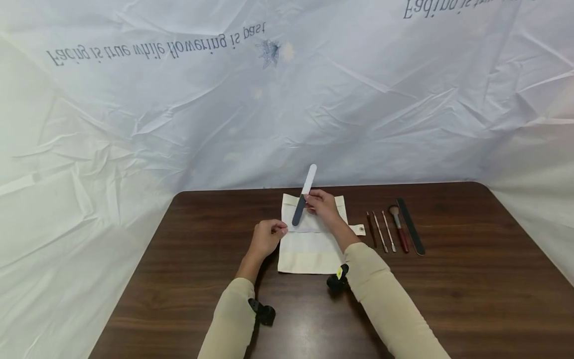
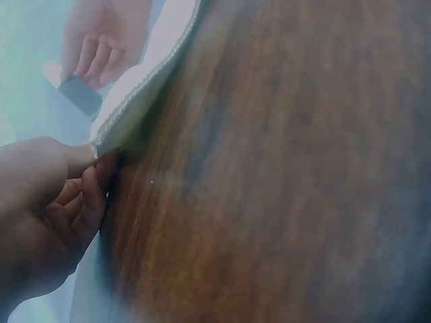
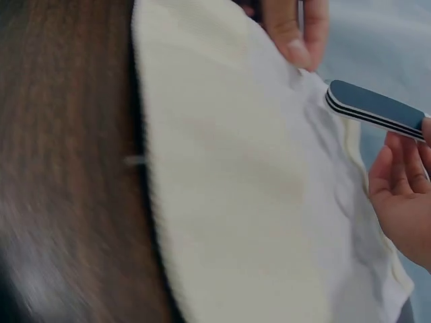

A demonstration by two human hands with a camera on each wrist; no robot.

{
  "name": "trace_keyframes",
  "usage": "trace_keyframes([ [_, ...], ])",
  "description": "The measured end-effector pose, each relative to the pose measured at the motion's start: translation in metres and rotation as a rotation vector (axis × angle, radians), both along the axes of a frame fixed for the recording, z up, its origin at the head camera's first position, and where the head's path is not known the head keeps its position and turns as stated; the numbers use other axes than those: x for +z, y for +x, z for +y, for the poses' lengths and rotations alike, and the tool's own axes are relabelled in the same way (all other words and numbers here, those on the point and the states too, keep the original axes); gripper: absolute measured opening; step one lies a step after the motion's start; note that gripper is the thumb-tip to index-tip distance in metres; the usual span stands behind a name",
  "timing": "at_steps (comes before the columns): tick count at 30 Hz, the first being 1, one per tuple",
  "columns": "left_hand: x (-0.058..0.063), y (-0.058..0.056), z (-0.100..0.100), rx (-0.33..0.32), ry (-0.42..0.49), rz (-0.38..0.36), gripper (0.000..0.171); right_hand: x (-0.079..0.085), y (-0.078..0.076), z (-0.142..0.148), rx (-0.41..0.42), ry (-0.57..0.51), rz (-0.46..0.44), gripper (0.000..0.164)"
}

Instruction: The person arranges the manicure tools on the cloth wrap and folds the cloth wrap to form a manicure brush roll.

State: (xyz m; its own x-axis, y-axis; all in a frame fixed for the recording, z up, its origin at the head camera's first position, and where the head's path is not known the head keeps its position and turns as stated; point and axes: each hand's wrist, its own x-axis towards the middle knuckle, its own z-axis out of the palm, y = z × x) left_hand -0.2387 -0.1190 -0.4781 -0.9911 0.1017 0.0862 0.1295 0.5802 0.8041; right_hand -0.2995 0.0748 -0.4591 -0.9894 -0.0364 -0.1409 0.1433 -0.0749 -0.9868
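Note:
My right hand [image 1: 324, 205] holds a nail buffer [image 1: 310, 182] by its middle, tilted above a cream cloth pouch [image 1: 309, 253]. The buffer's upper half is white and its lower half dark grey; the right wrist view shows the layered edge of the grey end [image 3: 377, 108] close to the pouch's opening. With thumb and fingers, my left hand [image 1: 267, 236] pinches the left edge of the pouch, where its pocket opens. In the left wrist view the pinched cloth edge [image 2: 145, 84] stands raised off the table.
Right of the pouch's snap tab [image 1: 358, 230] lie several tools in a row: a thin dark stick [image 1: 371, 229], two slim metal tools [image 1: 388, 230], a brush [image 1: 398, 228] and a long dark nail file [image 1: 410, 226]. The brown table [image 1: 179, 279] ends at a white curtain [image 1: 269, 119].

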Motion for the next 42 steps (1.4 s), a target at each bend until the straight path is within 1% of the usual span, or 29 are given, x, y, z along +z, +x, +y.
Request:
trace_keyframes([
  [4,-0.001,0.000,0.001,-0.008,-0.005,0.005,0.009,-0.012,-0.001,-0.005,-0.033,-0.073,-0.026,0.026],
  [8,-0.001,0.000,0.001,-0.005,0.001,-0.001,0.009,-0.019,0.000,-0.006,-0.035,-0.113,-0.017,0.021],
  [12,-0.001,0.000,0.000,0.000,0.001,-0.006,0.009,-0.021,0.001,-0.007,-0.024,-0.113,0.005,0.023],
  [17,-0.002,0.000,0.000,0.008,0.004,-0.017,0.010,-0.022,0.002,-0.008,-0.029,-0.100,0.004,0.029],
  [22,-0.002,0.000,0.000,0.011,0.005,-0.012,0.010,-0.022,0.000,-0.009,-0.026,-0.078,0.009,0.033],
  [25,-0.002,0.000,0.000,0.015,0.006,-0.016,0.010,-0.022,-0.001,-0.008,0.016,-0.029,0.018,0.036],
  [31,-0.002,-0.001,0.000,0.010,-0.004,-0.020,0.011,-0.018,-0.002,-0.003,0.149,0.132,-0.005,0.043],
  [37,-0.003,-0.002,0.001,0.008,-0.016,-0.012,0.011,-0.012,-0.006,0.002,0.255,0.195,-0.062,0.046],
  [42,-0.002,-0.002,0.000,0.016,-0.022,-0.023,0.012,-0.005,-0.007,0.002,0.321,0.242,-0.069,0.047],
])
